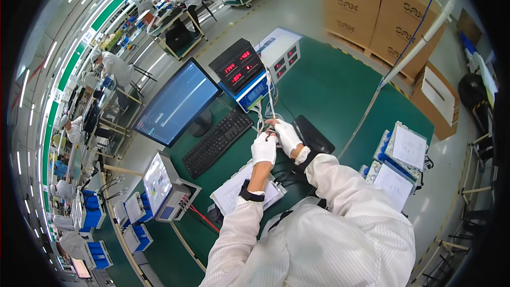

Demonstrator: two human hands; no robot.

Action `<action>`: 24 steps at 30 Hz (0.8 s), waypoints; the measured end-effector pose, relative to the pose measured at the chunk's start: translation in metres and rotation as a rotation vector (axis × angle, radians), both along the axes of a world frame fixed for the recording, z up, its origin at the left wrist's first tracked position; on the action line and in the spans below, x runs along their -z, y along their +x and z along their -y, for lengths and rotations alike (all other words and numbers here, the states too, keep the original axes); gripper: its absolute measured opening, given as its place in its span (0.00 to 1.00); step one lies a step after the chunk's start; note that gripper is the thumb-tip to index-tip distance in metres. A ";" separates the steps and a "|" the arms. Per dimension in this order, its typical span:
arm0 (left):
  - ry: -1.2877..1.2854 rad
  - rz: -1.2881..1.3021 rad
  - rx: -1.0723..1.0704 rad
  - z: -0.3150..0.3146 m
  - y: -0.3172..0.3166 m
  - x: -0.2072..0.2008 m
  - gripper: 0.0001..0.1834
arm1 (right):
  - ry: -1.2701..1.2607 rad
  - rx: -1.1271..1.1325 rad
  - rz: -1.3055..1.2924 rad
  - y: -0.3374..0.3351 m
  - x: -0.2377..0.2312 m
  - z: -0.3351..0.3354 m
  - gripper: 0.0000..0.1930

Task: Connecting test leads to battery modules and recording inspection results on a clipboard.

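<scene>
My left hand and my right hand, both in white gloves with bare fingertips, meet in front of the blue instrument. Their fingers are closed close together. A white cable runs down into the fingers of my right hand. Something small and dark shows at my left fingertips, too small to name. Behind the hands, several pale cables hang in a bundle. A black meter with red digits stands on the blue instrument. The black keyboard lies left of my left hand.
A monitor stands at the left, with a screened tester nearer me. Right of my hands lies a flat black device. Papers lie under my left forearm. A white pole slants over the green table. Cartons stand beyond.
</scene>
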State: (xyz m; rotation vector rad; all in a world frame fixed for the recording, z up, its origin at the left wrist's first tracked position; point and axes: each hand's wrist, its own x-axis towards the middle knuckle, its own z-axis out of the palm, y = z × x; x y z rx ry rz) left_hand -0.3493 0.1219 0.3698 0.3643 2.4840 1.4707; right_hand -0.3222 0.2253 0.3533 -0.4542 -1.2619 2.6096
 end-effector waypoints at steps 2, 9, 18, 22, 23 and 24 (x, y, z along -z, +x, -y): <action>-0.049 0.003 0.008 0.004 -0.003 -0.002 0.15 | 0.018 -0.105 -0.010 0.005 0.005 -0.008 0.19; -0.384 -0.427 -0.114 0.024 0.016 -0.010 0.19 | 0.788 -0.162 0.288 0.076 -0.019 -0.062 0.19; -0.600 -0.022 0.485 0.011 0.082 0.037 0.25 | 1.566 -0.141 0.794 0.261 -0.037 -0.129 0.28; -0.209 0.391 0.349 0.009 0.064 0.043 0.19 | 1.422 -0.365 1.296 0.332 -0.022 -0.099 0.46; -0.103 0.411 0.312 0.009 0.062 0.040 0.18 | 1.354 -0.301 1.428 0.345 -0.017 -0.094 0.48; 0.013 0.411 0.273 0.009 0.061 0.034 0.16 | 1.305 -0.227 1.565 0.356 -0.009 -0.089 0.50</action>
